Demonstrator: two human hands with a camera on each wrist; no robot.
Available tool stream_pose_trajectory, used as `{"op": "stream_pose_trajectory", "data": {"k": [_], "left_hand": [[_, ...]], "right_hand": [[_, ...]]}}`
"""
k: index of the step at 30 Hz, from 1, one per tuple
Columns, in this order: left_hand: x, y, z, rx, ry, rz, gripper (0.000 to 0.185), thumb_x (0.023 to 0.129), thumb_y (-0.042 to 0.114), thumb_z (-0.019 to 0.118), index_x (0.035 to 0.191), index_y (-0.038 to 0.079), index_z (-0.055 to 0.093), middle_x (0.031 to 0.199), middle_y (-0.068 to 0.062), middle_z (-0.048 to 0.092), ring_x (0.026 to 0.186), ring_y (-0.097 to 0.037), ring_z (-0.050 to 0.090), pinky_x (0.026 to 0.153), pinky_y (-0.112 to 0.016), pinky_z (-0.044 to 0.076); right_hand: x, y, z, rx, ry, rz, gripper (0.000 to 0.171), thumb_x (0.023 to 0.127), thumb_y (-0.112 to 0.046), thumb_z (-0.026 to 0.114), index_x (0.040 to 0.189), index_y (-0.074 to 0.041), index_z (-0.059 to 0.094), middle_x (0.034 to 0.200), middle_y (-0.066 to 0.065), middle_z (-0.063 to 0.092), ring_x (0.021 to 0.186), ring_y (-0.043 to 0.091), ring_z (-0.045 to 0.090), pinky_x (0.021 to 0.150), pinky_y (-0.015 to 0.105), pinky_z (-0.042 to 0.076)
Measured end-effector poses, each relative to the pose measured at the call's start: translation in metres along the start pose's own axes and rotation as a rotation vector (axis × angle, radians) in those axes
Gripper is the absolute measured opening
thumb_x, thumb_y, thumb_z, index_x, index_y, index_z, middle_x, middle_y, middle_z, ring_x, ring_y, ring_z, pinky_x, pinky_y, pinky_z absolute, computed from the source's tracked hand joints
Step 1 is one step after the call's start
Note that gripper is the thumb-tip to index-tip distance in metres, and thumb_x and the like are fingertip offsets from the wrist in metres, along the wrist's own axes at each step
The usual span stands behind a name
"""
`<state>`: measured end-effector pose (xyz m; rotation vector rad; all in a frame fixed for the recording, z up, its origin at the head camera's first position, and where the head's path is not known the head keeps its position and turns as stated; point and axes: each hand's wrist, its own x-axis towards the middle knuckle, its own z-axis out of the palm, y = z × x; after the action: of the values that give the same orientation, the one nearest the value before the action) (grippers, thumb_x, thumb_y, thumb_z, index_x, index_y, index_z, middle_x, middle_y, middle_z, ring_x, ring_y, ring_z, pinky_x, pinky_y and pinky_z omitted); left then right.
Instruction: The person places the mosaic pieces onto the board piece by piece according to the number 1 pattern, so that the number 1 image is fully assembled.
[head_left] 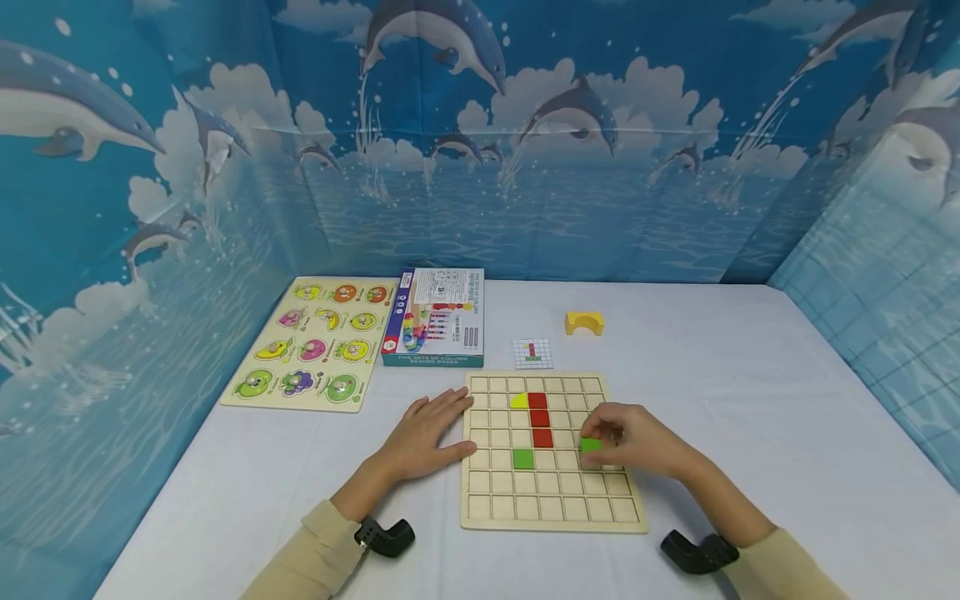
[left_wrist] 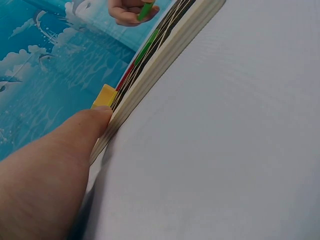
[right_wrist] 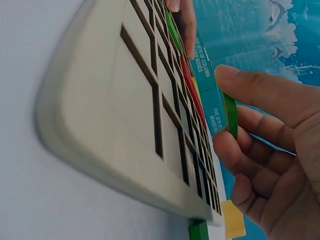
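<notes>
My right hand (head_left: 633, 437) pinches a green square tile (head_left: 591, 446) between thumb and fingers over the right side of the wooden grid board (head_left: 487, 507). In the right wrist view that green tile (right_wrist: 230, 116) stands on edge, raised above the grid. My left hand (head_left: 423, 437) rests at the board's left edge, fingers spread. On the grid, a column of red square tiles (head_left: 539, 419) has a small yellow tile (head_left: 519, 401) beside its top one. Lower and to the left lies another green tile (head_left: 522, 459). One more green piece (right_wrist: 198, 230) sits by the board's edge.
Behind the board lies a small pattern card (head_left: 532, 354) with a coloured figure on a grid. A yellow arch block (head_left: 584, 323) stands farther back to the right. At the back left are a printed box (head_left: 450, 333) and a fruit picture board (head_left: 288, 400).
</notes>
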<state>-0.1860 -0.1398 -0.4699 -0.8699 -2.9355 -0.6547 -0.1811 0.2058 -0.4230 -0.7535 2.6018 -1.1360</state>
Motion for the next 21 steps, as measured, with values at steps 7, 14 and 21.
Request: {"op": "stream_pose_trajectory", "data": {"k": [7,14,21], "left_hand": [[0.0,0.0,0.0,-0.002,0.0,0.004,0.072,0.087,0.063,0.043,0.145,0.022,0.032,0.151,0.006,0.024,0.137,-0.012,0.017,0.109,-0.041,0.011],[0.0,0.0,0.0,0.0,-0.003,0.001,0.072,0.087,0.062,0.044,0.145,0.022,0.031,0.151,0.006,0.024,0.138,-0.012,0.016,0.109,-0.041,0.011],[-0.001,0.001,-0.002,-0.01,0.007,0.015,0.072,0.087,0.061,0.045,0.145,0.019,0.032,0.15,0.004,0.025,0.137,-0.015,0.019,0.109,-0.044,0.012]], "right_hand": [[0.007,-0.007,0.006,0.009,-0.007,-0.029,0.027,0.07,-0.026,0.081,0.089,-0.016,0.064,0.083,-0.005,0.059,0.074,0.016,0.052,0.063,0.024,0.046],[0.013,-0.013,0.013,0.027,-0.015,-0.05,0.027,0.07,-0.028,0.081,0.088,-0.017,0.064,0.082,-0.004,0.06,0.07,0.015,0.053,0.061,0.024,0.046],[0.018,-0.018,0.02,0.019,-0.043,-0.06,0.025,0.072,-0.029,0.079,0.09,-0.019,0.064,0.083,-0.007,0.06,0.073,0.015,0.053,0.063,0.024,0.046]]}}
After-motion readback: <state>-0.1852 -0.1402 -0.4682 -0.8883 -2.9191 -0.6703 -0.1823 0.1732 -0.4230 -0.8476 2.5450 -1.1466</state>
